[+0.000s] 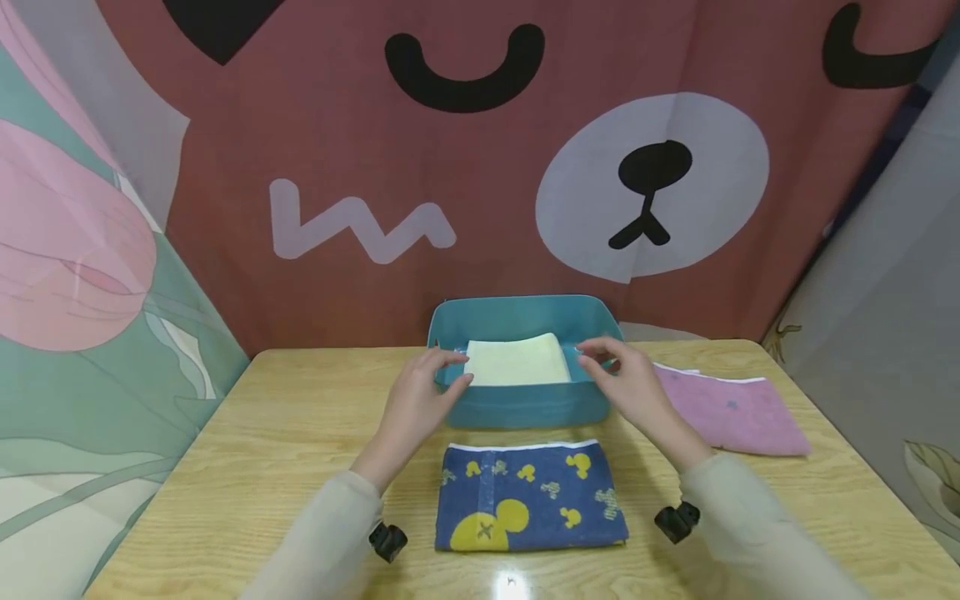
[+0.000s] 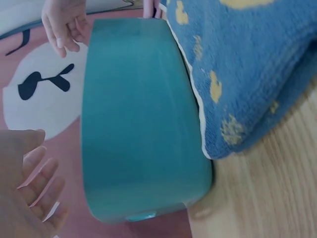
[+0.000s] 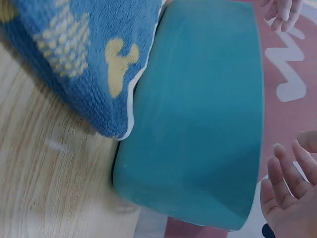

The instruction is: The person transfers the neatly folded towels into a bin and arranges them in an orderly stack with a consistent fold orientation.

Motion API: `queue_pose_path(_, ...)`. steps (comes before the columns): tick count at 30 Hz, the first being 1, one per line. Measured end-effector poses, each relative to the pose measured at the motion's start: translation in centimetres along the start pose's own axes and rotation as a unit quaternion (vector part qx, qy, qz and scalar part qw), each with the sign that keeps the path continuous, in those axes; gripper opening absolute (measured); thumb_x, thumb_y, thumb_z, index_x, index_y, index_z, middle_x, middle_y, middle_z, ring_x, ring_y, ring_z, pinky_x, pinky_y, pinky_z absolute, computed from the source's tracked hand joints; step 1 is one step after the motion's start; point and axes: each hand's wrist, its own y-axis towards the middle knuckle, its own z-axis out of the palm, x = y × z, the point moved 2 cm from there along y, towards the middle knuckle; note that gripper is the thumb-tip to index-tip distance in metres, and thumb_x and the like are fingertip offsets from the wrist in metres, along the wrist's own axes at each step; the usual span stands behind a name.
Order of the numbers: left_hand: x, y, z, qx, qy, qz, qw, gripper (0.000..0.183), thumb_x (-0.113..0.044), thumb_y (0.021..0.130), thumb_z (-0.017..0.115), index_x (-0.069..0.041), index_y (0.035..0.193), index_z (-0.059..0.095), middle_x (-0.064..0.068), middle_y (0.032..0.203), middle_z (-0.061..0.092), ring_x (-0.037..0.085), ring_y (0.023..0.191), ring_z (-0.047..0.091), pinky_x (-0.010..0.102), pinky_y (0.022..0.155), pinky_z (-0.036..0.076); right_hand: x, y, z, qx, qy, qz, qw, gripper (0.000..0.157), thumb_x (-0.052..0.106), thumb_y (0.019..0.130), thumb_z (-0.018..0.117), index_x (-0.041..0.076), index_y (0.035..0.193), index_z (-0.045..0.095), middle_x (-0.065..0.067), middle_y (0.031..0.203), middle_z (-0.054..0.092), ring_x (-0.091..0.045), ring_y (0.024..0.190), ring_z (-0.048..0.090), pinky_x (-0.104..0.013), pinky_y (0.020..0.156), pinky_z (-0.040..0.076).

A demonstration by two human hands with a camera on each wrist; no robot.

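A pale yellow folded cloth [image 1: 517, 362] lies inside a teal plastic bin [image 1: 528, 406]. My left hand [image 1: 416, 392] hovers over the bin's left end, fingertips close to the cloth's left edge. At the opposite end, my right hand [image 1: 633, 383] is held above the rim, its thumb and fingers loosely bent and apart from the cloth. Both wrist views show relaxed, spread fingers with nothing in them: the left hand [image 2: 29, 183] and the right hand [image 3: 292, 183]. In front of the bin lies a folded navy towel [image 1: 532, 496] with yellow mouse-head shapes and a white edge.
A folded pink towel [image 1: 735, 412] lies on the wooden table [image 1: 300, 450] right of the bin, partly behind my right forearm. A curtain with a bear face [image 1: 487, 167] hangs right behind the bin. Printed fabric [image 1: 97, 333] hangs along the left side.
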Motion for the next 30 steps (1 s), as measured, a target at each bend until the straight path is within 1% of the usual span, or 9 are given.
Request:
queue_pose_path(6,-1.0,-1.4,-0.5,-0.017,-0.008,0.022,0.9996,0.026,-0.023,0.092,0.073,-0.016,0.117,0.07,0.002,0.119,0.065,0.023,0.113,0.059,0.043,0.096,0.049,0.6,-1.5,-0.5,-0.013,0.017,-0.002,1.0,0.024,0.019,0.099,0.063,0.005,0.118,0.068,-0.008,0.105,0.068,-0.022,0.094,0.06,-0.037,0.079,0.049)
queue_pose_path(9,-1.4,-2.3,-0.7,-0.024,-0.013,0.03,0.9992,0.026,-0.022,0.091,0.074,-0.016,0.116,0.07,0.001,0.117,0.066,0.02,0.107,0.06,0.042,0.091,0.05,0.8,-2.2,-0.7,-0.015,0.017,0.006,1.0,0.024,0.019,0.099,0.064,0.006,0.117,0.069,-0.007,0.104,0.068,-0.021,0.093,0.06,-0.036,0.079,0.049)
queue_pose_path(12,-1.5,-3.2,-0.8,-0.023,-0.016,0.03,0.9991,0.027,-0.022,0.09,0.075,-0.016,0.116,0.07,0.0,0.115,0.066,0.019,0.104,0.06,0.04,0.088,0.051,0.9,-2.9,-0.7,-0.011,0.016,0.015,1.0,0.023,0.019,0.099,0.064,0.006,0.117,0.069,-0.006,0.103,0.068,-0.019,0.092,0.06,-0.034,0.079,0.049)
queue_pose_path(18,-1.4,-4.6,-1.0,-0.02,-0.015,0.017,0.9995,0.028,-0.021,0.089,0.076,-0.016,0.116,0.07,0.0,0.111,0.066,0.019,0.103,0.06,0.04,0.086,0.052,1.1,-4.3,-1.0,-0.008,0.027,0.02,0.999,0.021,0.018,0.099,0.064,0.005,0.114,0.07,-0.005,0.101,0.068,-0.011,0.089,0.059,-0.028,0.076,0.048)
queue_pose_path(22,-1.2,-5.2,-1.2,-0.02,-0.009,0.006,0.9997,0.028,-0.021,0.089,0.077,-0.016,0.116,0.071,0.0,0.111,0.067,0.019,0.1,0.061,0.041,0.082,0.052,1.2,-5.2,-1.1,-0.003,0.028,0.033,0.999,0.02,0.017,0.098,0.064,0.006,0.113,0.071,-0.003,0.1,0.069,-0.009,0.087,0.06,-0.027,0.075,0.048)
queue_pose_path(26,-0.9,-6.0,-1.0,-0.004,-0.006,-0.013,0.9999,0.027,-0.022,0.089,0.077,-0.018,0.115,0.071,-0.002,0.112,0.067,0.017,0.099,0.062,0.039,0.08,0.052,1.2,-5.8,-1.2,0.007,0.022,0.053,0.998,0.021,0.02,0.098,0.064,0.006,0.113,0.071,-0.002,0.101,0.07,-0.008,0.088,0.06,-0.028,0.076,0.049)
queue_pose_path(30,-0.5,-6.5,-0.5,0.005,-0.009,-0.02,0.9997,0.027,-0.02,0.088,0.077,-0.017,0.115,0.071,-0.001,0.113,0.067,0.018,0.098,0.062,0.039,0.079,0.052,1.1,-6.4,-1.2,0.015,0.018,0.065,0.998,0.022,0.02,0.098,0.064,0.006,0.114,0.071,-0.002,0.101,0.07,-0.011,0.09,0.061,-0.029,0.076,0.049)
